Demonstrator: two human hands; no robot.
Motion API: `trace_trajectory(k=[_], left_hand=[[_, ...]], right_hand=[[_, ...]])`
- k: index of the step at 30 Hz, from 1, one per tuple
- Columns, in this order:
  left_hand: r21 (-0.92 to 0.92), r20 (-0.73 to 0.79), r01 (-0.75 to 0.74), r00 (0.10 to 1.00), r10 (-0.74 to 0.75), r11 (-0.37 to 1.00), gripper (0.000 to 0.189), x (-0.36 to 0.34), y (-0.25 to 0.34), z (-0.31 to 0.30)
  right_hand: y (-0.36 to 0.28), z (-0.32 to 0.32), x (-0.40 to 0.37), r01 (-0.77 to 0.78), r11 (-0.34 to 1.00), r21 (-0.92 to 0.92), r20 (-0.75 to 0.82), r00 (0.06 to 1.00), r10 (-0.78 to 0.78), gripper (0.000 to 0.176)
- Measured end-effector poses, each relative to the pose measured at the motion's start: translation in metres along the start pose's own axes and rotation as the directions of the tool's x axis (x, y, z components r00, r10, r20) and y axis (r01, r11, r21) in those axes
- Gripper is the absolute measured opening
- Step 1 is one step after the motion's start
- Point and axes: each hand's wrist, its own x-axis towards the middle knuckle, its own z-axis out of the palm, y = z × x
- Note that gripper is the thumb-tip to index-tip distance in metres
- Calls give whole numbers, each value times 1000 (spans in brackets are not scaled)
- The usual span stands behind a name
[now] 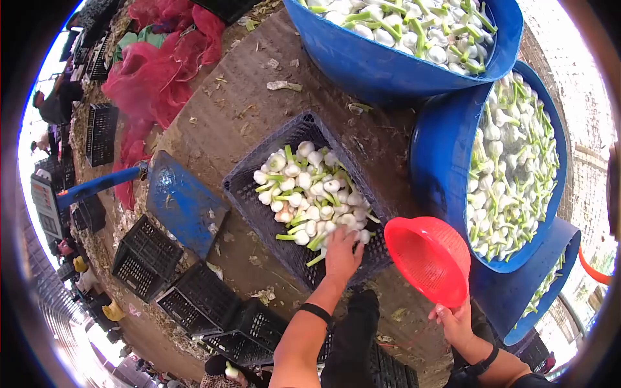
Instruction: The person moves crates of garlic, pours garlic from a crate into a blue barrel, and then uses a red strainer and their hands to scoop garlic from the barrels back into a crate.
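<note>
A dark plastic crate (255, 216) stands on the ground in front of me, partly filled with trimmed garlic bulbs (314, 187) with green stem stubs. My left hand (343, 252) reaches into its near side and rests on the bulbs with fingers apart, touching several of them. To the right, my right hand (453, 321) grips the rim of a red plastic colander (430, 258). The colander is tilted beside the crate's right corner, and its visible inside holds nothing.
Blue barrels (443, 155) full of garlic in water line the right side. A blue-platform scale (184, 204) stands left of the crate. Black crates (200, 297) sit at lower left, red mesh bags (155, 74) at upper left. Garlic scraps litter the ground; people are in the background.
</note>
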Motion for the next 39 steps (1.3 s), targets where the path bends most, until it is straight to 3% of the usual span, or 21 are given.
trace_trajectory(k=[1,2,3,5,6,8,12,14,15,17,19,21,23,26,29,30,33,34,35,37,39], left_hand=[[-1,2,2,1000,-2,1000,50,6,-6,1],[13,-250,85,965,-79,996,49,12,-20,4],[7,-488,167,861,-142,986,49,20,-31,1],[266,-713,362,698,-70,894,48,38,-54,-30],[269,-712,360,699,-67,894,48,45,-57,-39],[176,-595,523,731,-334,834,47,55,-61,-52],[265,-605,553,733,-310,790,47,62,-73,-47],[189,-417,632,744,-522,751,49,55,-68,-46],[193,-424,629,745,-515,753,49,50,-65,-50],[258,-434,497,826,-361,828,47,40,-59,-53],[198,-465,480,814,-349,855,39,42,-65,-51],[-55,-502,243,832,-237,968,35,45,-61,-51],[-84,-461,236,852,-247,968,32,45,-60,-45],[-186,-526,187,810,-259,965,32,48,-60,-30],[-184,-569,37,811,-137,982,31,55,-51,-27],[-78,-534,100,836,-126,992,29,62,-57,-27],[-43,-434,225,874,-221,973,30,74,-49,-29],[-110,-399,268,870,-289,957,33,70,-41,-32],[-106,-398,272,870,-292,956,33,61,-47,-23],[66,-494,114,867,-67,991,37,50,-50,-12],[-12,-480,103,872,-96,995,44,57,-55,-13]], right_hand=[[0,-1,1,21,1000,13,-29,999,-21,83],[0,-2,0,37,999,24,-62,997,-36,80],[1,-5,0,31,999,23,-64,998,-30,80],[2,-12,2,61,998,1,-58,997,-60,68],[1,-13,3,61,998,5,-59,996,-61,68],[2,-12,4,58,998,4,-143,988,-57,36],[0,-12,4,46,999,29,-155,987,-41,34],[-2,-11,1,5,998,56,-124,992,2,36],[-5,-9,0,11,998,64,-121,993,-3,36],[-13,-8,-3,-33,998,61,-86,996,39,36],[-14,-13,-3,-35,998,45,-62,997,38,35],[-13,-18,-4,-48,998,27,-35,998,49,35],[-10,-21,-4,-47,999,21,-78,996,48,35],[-5,-24,-4,-29,997,77,-119,992,38,35],[-7,-27,-3,-22,998,51,-103,994,28,35],[-6,-28,-1,-23,999,49,-107,994,28,35],[-1,-31,2,-23,999,38,-94,995,27,35],[1,-32,2,-21,999,28,-94,995,24,36],[1,-33,2,-14,1000,18,-89,996,16,36],[-2,-33,1,-30,999,20,-60,998,31,38],[-2,-33,-4,-47,999,14,-43,998,48,40]])
